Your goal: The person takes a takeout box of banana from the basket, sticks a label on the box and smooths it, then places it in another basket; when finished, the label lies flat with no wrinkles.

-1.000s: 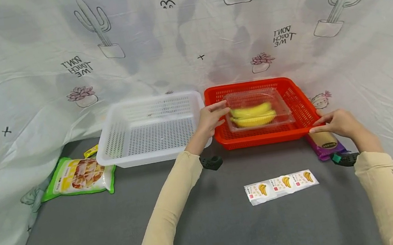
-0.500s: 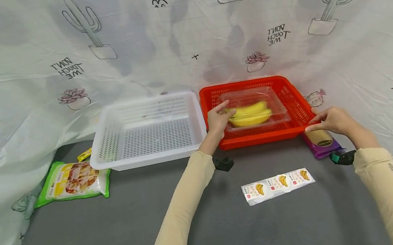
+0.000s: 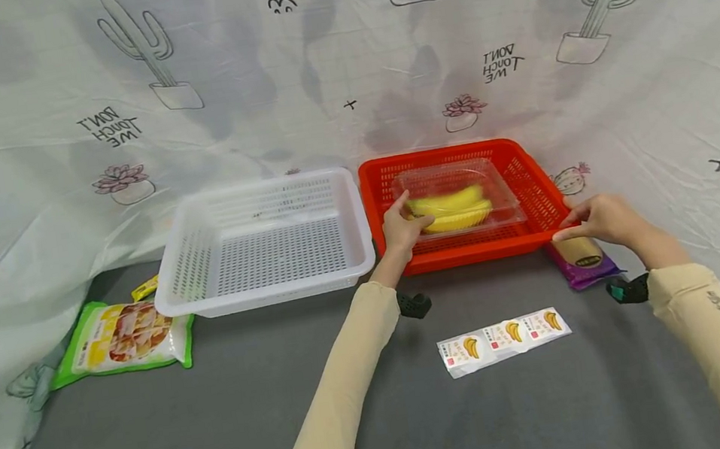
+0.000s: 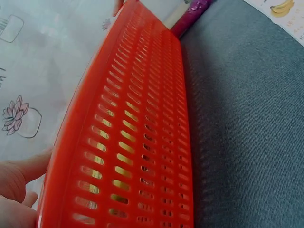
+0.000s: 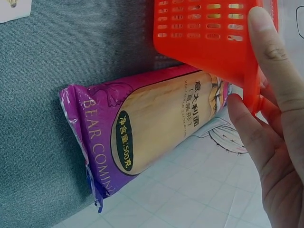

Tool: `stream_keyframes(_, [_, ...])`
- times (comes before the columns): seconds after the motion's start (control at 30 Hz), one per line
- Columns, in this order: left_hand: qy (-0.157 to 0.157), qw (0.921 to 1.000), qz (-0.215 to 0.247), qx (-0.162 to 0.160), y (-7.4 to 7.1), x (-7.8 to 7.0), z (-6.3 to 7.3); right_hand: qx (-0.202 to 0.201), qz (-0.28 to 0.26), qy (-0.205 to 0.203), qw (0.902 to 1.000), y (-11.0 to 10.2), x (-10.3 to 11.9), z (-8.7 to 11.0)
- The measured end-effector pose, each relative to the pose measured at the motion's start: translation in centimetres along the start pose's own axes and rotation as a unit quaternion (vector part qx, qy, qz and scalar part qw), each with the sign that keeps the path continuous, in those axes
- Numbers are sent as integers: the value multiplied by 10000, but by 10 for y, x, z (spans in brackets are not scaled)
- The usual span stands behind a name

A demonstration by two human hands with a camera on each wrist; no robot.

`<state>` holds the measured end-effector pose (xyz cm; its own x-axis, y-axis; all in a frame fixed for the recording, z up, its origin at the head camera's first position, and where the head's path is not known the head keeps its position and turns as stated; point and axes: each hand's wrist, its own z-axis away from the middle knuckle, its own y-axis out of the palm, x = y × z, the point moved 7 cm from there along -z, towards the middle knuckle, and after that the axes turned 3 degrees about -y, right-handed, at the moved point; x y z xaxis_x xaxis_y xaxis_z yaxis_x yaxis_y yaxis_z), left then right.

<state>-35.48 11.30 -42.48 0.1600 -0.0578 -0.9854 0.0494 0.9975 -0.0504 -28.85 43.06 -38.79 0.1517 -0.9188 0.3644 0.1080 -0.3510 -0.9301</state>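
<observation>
A clear plastic box (image 3: 503, 202) with yellow bananas (image 3: 458, 221) inside lies in the red basket (image 3: 473, 253). At the box's left end is my left hand (image 3: 402, 230), its thumb and fingers spread around that end. In the left wrist view the left hand (image 4: 19, 194) is partly hidden behind the basket's rim. My right hand (image 3: 612, 218) pinches the basket's front right corner. From the right wrist view, the right hand's thumb (image 5: 268, 45) lies over the rim with fingers below it. A purple pasta packet (image 5: 152, 123) lies beneath that corner.
A white basket (image 3: 274, 295) stands left of the red one. Beside it lie a green and white food bag (image 3: 125, 335) and a small yellow packet (image 3: 145, 287). A strip of banana stickers (image 3: 505, 340) lies on the grey table (image 3: 223, 432). A printed cloth (image 3: 286, 75) hangs behind.
My left hand has moved right and closed in around the box's left end. My right hand stays at the basket's corner. The whole view has shifted slightly.
</observation>
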Motion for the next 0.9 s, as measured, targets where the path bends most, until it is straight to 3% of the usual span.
stream_keyframes(0.2, [-171, 9996, 215, -20, 3, 5, -4, -33, -41, -76, 10000, -1, 1, -1])
stream_keyframes(0.37, [-175, 9998, 66, 88, 7, 5, -7, -3, -76, 64, 10000, 0, 0, 0])
stream_keyframes(0.53, [-335, 9989, -154, 285, 9, 7, -9, 64, -119, 100, 9999, 1, 0, 1])
stream_keyframes(0.63, [-375, 9971, -325, 581, 12, 8, -10, -13, -95, 15, 10000, 0, 0, 2])
stream_keyframes(0.77, [-139, 9906, -867, 1046, 18, 7, -9, -133, -92, -140, 9998, 0, 1, 3])
stream_keyframes(0.9, [193, 9832, -1410, 1144, 21, 6, -9, -183, -109, -229, 9995, 1, 2, 4])
